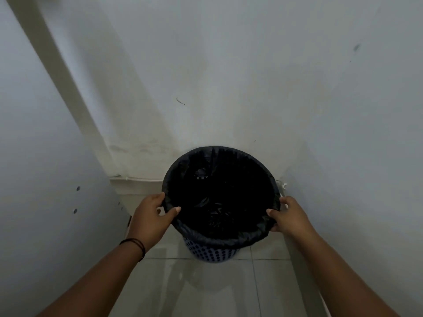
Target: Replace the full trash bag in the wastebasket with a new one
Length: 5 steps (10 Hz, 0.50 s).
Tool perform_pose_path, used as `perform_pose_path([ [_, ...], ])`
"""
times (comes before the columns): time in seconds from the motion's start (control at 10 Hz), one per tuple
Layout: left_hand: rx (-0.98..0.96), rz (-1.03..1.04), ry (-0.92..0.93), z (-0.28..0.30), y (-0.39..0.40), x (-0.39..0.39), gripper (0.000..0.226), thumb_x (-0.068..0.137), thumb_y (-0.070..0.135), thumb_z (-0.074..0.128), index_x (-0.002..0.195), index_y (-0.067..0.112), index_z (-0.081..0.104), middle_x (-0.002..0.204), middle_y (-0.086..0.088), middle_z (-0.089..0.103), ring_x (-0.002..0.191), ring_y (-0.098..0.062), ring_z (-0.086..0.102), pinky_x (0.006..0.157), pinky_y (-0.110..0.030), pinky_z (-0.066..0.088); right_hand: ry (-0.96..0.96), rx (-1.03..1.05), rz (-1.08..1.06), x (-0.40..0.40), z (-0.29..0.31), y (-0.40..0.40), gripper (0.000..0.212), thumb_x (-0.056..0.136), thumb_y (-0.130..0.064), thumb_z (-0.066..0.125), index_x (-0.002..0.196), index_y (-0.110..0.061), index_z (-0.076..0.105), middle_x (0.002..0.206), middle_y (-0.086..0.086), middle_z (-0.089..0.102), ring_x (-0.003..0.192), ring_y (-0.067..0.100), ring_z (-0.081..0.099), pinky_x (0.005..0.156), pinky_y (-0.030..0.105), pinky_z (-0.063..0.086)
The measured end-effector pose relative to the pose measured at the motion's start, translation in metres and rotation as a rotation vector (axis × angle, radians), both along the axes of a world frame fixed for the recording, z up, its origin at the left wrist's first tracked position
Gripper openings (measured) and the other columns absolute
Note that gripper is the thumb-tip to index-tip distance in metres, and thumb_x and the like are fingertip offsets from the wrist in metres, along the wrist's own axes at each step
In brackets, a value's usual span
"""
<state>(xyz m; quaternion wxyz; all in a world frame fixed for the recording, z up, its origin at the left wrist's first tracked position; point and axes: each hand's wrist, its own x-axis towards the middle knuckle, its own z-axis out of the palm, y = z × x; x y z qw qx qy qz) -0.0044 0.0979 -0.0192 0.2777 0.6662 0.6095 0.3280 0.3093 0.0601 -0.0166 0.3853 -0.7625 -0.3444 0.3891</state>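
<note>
At lower centre we see the wastebasket (211, 252) on the tiled floor (206, 289), black trash bag (219, 193) folded over its rim; our left hand (151, 216) and right hand (289, 217) pinch that rim at opposite sides.

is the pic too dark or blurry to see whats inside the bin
Head view: dim, flat light, slightly soft; the black trash bag interior is nearly pure black, only faint crumpled glints show. Wide-angle bends the walls. Left hand and right hand on the wastebasket rim read clearly.
</note>
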Motion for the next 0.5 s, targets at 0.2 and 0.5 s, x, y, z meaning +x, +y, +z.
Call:
perform_pose_path([
  [0.2,-0.123,-0.023,0.111,0.022,0.014,-0.004,0.047,0.079,0.036,0.071,0.118,0.013,0.062,0.116,0.007,0.053,0.102,-0.012,0.054,0.091,-0.025,0.045,-0.229,-0.183,0.095,-0.004,0.021,0.007,0.046,0.084,-0.016,0.066,0.124,-0.008,0.046,0.109,0.014,0.06,0.088,0.023,0.059,0.072,0.032,0.051],
  [0.5,-0.329,-0.113,0.485,0.078,0.077,-0.013,0.055,0.087,0.046,0.055,0.132,0.014,0.051,0.139,-0.003,0.048,0.123,-0.017,0.049,0.099,-0.026,0.04,-0.673,-0.372,0.238,-0.023,0.079,0.056,0.05,0.083,-0.042,0.052,0.127,-0.02,0.046,0.125,0.013,0.051,0.113,0.031,0.052,0.095,0.043,0.043],
])
